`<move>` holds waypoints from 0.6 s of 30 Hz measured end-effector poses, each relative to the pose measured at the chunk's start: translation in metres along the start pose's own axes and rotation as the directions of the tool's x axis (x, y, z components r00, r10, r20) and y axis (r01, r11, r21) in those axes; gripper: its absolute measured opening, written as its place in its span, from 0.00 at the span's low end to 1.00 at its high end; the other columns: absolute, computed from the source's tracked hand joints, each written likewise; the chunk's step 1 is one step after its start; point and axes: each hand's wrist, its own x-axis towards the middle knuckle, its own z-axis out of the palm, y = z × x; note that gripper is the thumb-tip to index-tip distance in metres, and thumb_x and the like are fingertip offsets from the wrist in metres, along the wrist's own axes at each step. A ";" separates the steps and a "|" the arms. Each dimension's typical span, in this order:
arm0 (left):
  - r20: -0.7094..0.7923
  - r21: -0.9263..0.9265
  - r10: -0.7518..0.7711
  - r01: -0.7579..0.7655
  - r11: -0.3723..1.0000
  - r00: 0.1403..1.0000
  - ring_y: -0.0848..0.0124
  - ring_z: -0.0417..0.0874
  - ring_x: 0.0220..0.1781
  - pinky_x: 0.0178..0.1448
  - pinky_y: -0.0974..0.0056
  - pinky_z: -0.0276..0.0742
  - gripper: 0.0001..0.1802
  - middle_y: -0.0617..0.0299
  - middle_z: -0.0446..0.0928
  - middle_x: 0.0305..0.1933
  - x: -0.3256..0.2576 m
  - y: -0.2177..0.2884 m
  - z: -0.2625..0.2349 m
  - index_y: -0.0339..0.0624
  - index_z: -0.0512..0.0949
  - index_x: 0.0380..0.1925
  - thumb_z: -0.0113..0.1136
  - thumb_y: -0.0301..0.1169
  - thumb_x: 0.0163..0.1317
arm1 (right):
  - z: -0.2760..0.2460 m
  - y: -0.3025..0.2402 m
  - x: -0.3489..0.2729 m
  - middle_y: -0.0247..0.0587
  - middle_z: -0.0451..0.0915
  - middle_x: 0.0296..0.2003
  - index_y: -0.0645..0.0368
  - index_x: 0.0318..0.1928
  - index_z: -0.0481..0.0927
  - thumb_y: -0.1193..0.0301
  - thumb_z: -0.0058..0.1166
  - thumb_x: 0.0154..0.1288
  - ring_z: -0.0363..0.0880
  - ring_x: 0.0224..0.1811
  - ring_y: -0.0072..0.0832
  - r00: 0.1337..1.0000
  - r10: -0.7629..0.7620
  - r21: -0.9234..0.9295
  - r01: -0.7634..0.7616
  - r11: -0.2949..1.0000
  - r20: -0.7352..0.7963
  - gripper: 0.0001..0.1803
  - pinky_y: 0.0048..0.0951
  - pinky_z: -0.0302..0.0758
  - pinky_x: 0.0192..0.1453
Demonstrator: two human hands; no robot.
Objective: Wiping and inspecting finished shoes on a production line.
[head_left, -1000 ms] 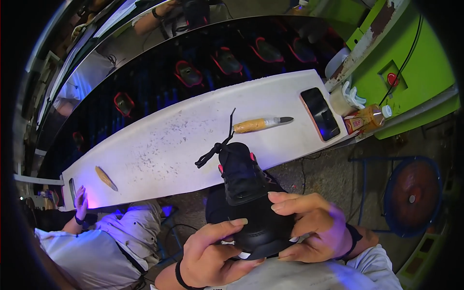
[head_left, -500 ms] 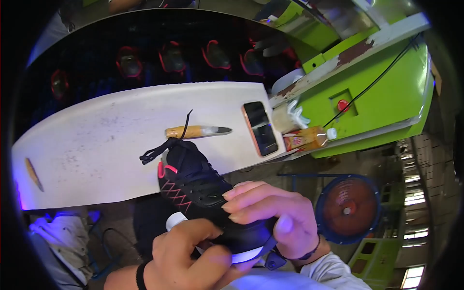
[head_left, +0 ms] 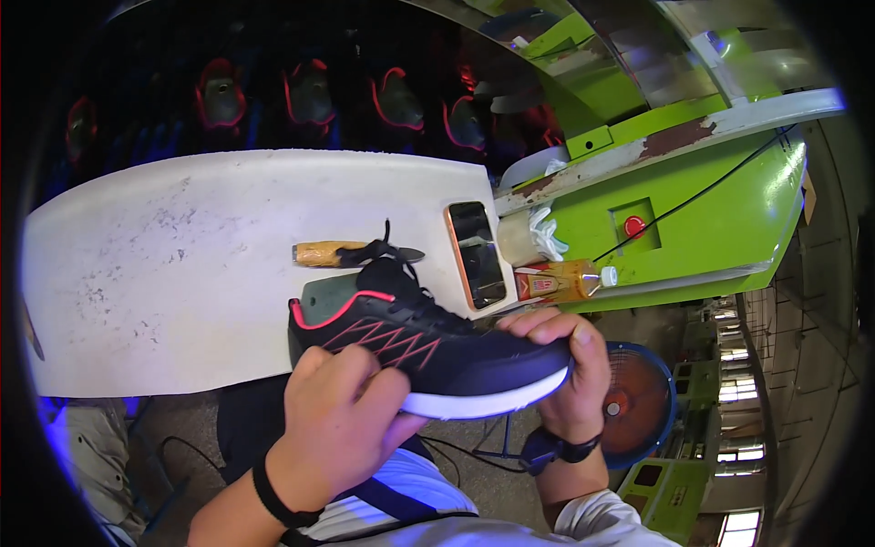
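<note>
Between my two hands is a black sneaker (head_left: 497,357) with a white sole, pink crisscross lines on its side and a pink edge round the collar. A grey-green form fills its opening. My left hand (head_left: 342,415) has its fingers bent against the side and sole near the middle. My right hand (head_left: 574,369) wraps round the toe, thumb on the front and fingers over the top. The heel overlaps the white table's near edge. Beyond the shoe lies a knife (head_left: 319,253) with a wooden handle; the black laces cross part of it.
A white table (head_left: 155,301) spreads ahead, with a phone (head_left: 476,255) near its right end. Beside it are a bottle (head_left: 565,281) and a cup holding white cloth (head_left: 529,235). Several pink-edged shoe uppers (head_left: 221,94) stand in the dark beyond. A fan (head_left: 629,401) is on the right.
The sneaker has turned so its pink-lined side and white sole face me, toe to the right. My right hand has moved from its upper to the toe. My view has shifted slightly.
</note>
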 end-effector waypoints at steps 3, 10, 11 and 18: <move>0.045 0.033 0.027 -0.029 0.999 0.999 0.61 0.69 0.29 0.32 0.57 0.64 0.23 0.61 0.67 0.30 0.012 0.000 0.011 0.46 0.75 0.29 0.78 0.40 0.36 | 0.008 -0.019 -0.001 0.55 0.80 0.49 0.68 0.47 0.79 0.57 0.66 0.60 0.81 0.53 0.46 1.000 -0.020 -0.640 0.001 0.768 -0.023 0.26 0.41 0.72 0.64; 0.067 0.133 0.022 -0.031 0.991 0.998 0.61 0.70 0.24 0.31 0.59 0.67 0.25 0.60 0.67 0.29 0.016 0.001 0.017 0.45 0.73 0.30 0.78 0.42 0.37 | 0.020 -0.010 0.010 0.52 0.77 0.47 0.62 0.49 0.78 0.70 0.71 0.46 0.78 0.52 0.45 0.985 -0.150 -0.854 0.153 0.497 0.089 0.27 0.39 0.74 0.59; 0.067 0.123 -0.016 0.008 0.992 0.998 0.61 0.71 0.25 0.32 0.58 0.68 0.26 0.60 0.67 0.29 0.019 0.000 0.012 0.45 0.72 0.30 0.78 0.42 0.37 | 0.016 -0.020 0.011 0.49 0.79 0.48 0.63 0.49 0.79 0.71 0.69 0.46 0.79 0.53 0.41 0.987 -0.128 -0.792 0.156 0.590 0.099 0.27 0.38 0.73 0.62; -0.099 0.134 0.216 -0.202 0.970 0.971 0.55 0.85 0.44 0.55 0.49 0.83 0.28 0.48 0.81 0.50 0.012 0.050 -0.094 0.40 0.84 0.49 0.81 0.36 0.46 | 0.117 -0.037 0.016 0.50 0.78 0.49 0.63 0.62 0.75 0.30 0.47 0.64 0.76 0.54 0.45 0.864 -0.457 0.655 0.221 0.723 0.213 0.48 0.57 0.67 0.65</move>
